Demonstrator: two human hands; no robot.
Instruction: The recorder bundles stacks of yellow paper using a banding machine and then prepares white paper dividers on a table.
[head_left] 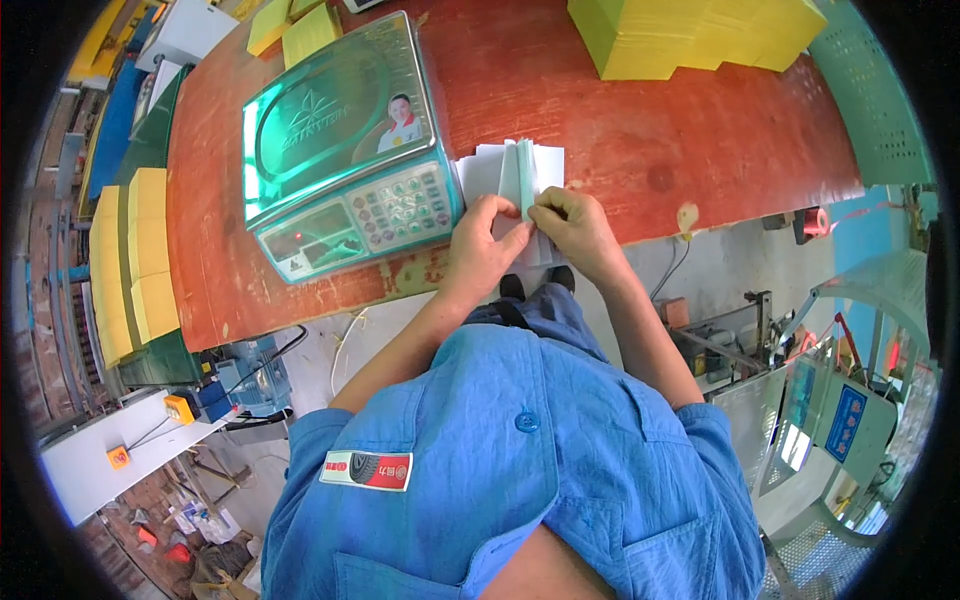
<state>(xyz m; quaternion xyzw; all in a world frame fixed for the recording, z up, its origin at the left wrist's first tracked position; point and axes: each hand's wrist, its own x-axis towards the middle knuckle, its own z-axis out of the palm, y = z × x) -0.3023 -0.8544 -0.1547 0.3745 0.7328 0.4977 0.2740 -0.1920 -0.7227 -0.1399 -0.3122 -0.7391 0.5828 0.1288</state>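
At the table's near edge, both hands hold a narrow pale-green and white bundle of paper slips (pixel 525 172). My left hand (pixel 482 252) is closed on its left side, thumb and forefinger pinching near the lower end. From the other side my right hand (pixel 580 228) grips the bundle, with thumb and curled forefinger at its right edge. White sheets (pixel 550 166) lie on the table beneath and beside the bundle. Close by on the left stands a teal digital weighing scale (pixel 400 205) with a shiny flat pan, keypad and display. The fingers partly hide the bundle's lower end.
The worn red tabletop (pixel 620 150) carries yellow block stacks (pixel 650 40) at the far right and smaller yellow blocks (pixel 310 38) at the far left. More yellow stacks (pixel 150 260) stand beyond the left edge. A green perforated metal guard (pixel 870 90) borders the right.
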